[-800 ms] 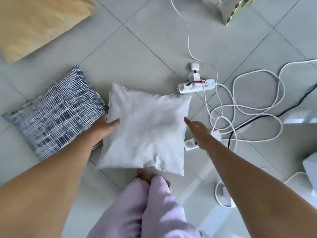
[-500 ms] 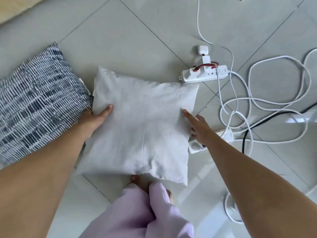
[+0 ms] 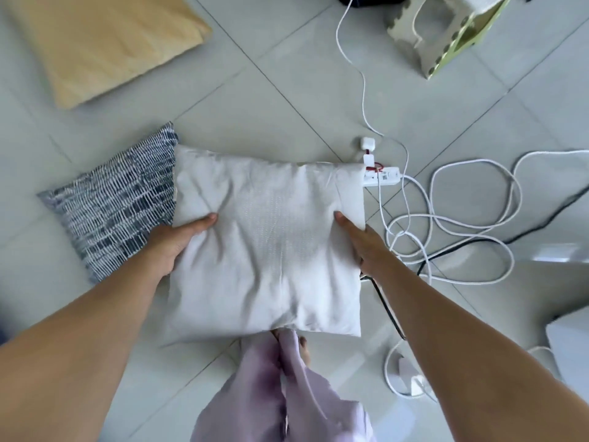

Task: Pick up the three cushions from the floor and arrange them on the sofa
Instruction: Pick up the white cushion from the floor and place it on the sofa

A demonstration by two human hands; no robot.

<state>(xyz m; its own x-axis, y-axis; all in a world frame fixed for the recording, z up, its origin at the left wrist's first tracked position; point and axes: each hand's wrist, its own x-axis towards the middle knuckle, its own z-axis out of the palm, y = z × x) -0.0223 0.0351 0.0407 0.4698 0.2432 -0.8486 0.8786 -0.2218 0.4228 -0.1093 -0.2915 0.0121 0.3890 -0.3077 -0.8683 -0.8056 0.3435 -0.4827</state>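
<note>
A white cushion (image 3: 271, 237) fills the middle of the view, held above the tiled floor. My left hand (image 3: 173, 242) grips its left edge, thumb pressed into the fabric. My right hand (image 3: 361, 240) grips its right edge. A blue-and-white patterned cushion (image 3: 114, 202) lies on the floor to the left, partly behind the white one. A tan cushion (image 3: 105, 39) lies on the floor at the top left. The sofa is out of view.
A white power strip (image 3: 382, 177) with tangled white cables (image 3: 455, 224) and a black cable lies on the floor to the right. A small patterned box (image 3: 446, 33) stands at the top right. My feet and lilac trouser legs (image 3: 280, 393) are below the cushion.
Both hands have closed on the white cushion's sides and raised it off the floor toward me. The view has tilted up, bringing the tan cushion back into sight.
</note>
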